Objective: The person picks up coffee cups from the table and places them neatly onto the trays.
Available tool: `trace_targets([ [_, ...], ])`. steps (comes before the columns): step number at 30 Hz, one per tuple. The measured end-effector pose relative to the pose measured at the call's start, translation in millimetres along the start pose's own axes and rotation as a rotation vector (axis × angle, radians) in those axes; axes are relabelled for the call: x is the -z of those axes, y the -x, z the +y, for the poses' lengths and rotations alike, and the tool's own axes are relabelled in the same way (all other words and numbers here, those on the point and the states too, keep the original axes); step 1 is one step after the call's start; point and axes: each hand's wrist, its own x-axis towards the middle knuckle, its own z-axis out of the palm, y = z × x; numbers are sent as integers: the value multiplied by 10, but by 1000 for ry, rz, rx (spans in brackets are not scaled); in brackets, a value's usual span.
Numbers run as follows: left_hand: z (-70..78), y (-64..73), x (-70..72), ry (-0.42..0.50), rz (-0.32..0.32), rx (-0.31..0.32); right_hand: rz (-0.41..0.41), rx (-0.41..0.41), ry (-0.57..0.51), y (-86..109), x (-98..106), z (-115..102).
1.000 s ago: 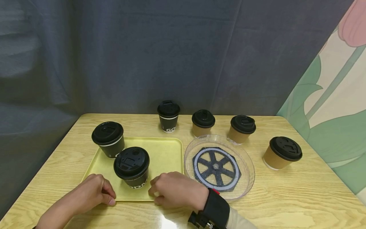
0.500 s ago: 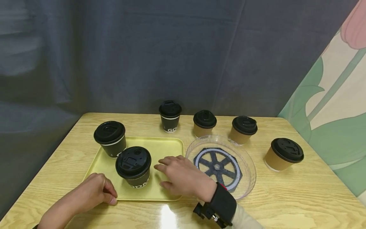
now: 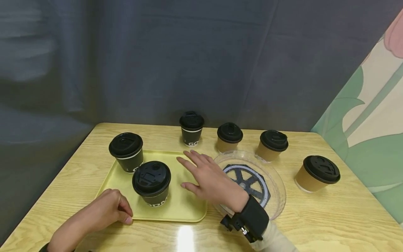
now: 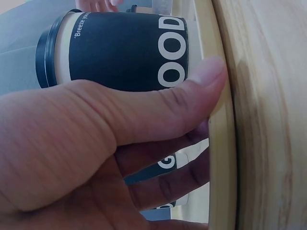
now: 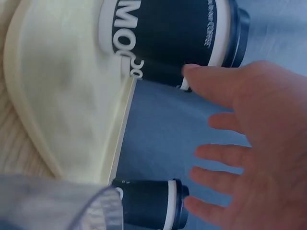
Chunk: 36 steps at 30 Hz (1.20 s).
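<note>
Behind the right hand (image 3: 209, 179), at five o'clock in the head view: a black wristband (image 3: 255, 217), silvery fitting (image 3: 244, 230), cream sleeve (image 3: 277, 238); at eight, a dark cuff edge (image 3: 44, 248).

On the tray (image 3: 187, 206) I'm remotely viewing, a coffee cup (image 3: 127, 153) is standing behind and left of a second cup (image 3: 152, 183). A third cup (image 3: 191, 128) is standing behind the tray, a round dish (image 3: 278, 192) right of the tray, two cups (image 3: 229, 137) behind the dish, another cup (image 3: 317, 173) at its right.
</note>
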Motion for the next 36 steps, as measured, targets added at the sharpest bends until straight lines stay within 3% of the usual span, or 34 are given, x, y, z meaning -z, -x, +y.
trace_targets([
  [5, 19, 1, -22, -4, 13, 3, 78, 17, 52, -58, 23, 97],
  [18, 67, -41, -63, 7, 20, 14, 181, 63, 153, -338, 206, 407],
  [36, 31, -27, -78, 16, 23, 35, 115, 42, 142, -736, 214, 741],
])
